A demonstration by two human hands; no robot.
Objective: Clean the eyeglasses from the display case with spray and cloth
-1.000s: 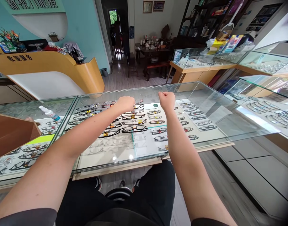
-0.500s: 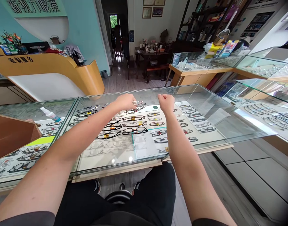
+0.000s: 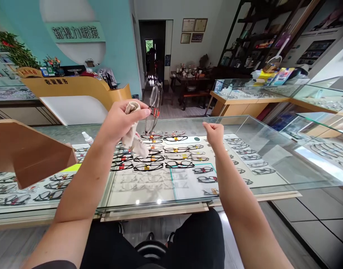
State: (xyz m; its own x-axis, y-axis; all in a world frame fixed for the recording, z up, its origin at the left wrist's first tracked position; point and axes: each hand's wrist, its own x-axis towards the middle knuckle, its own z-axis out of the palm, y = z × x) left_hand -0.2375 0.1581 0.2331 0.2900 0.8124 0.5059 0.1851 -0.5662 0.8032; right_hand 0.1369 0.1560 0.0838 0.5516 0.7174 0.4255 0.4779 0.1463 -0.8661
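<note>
Raised over the glass display counter (image 3: 157,192), my left hand (image 3: 117,121) pinches a pair of eyeglasses (image 3: 155,110) between thumb and fingers. The glasses stand on end, with a small red tag on them. A pale cloth (image 3: 129,138) is bunched in the same hand and hangs below it. To the right, my right hand (image 3: 215,133) is closed in a fist above the counter, and its inner fingers are hidden. Several rows of eyeglasses (image 3: 179,164), some with yellow or red tags, lie below and between the hands.
A white spray bottle (image 3: 87,137) stands at the left, near a brown box-like object (image 3: 34,149) jutting over the counter. More glass display cases (image 3: 244,89) line the right side. A wooden service desk (image 3: 76,87) is at the back left.
My left hand has come up and left from the rows, lifting a pair of eyeglasses along with the cloth. My right hand stays closed. The camera view has tilted up and turned left.
</note>
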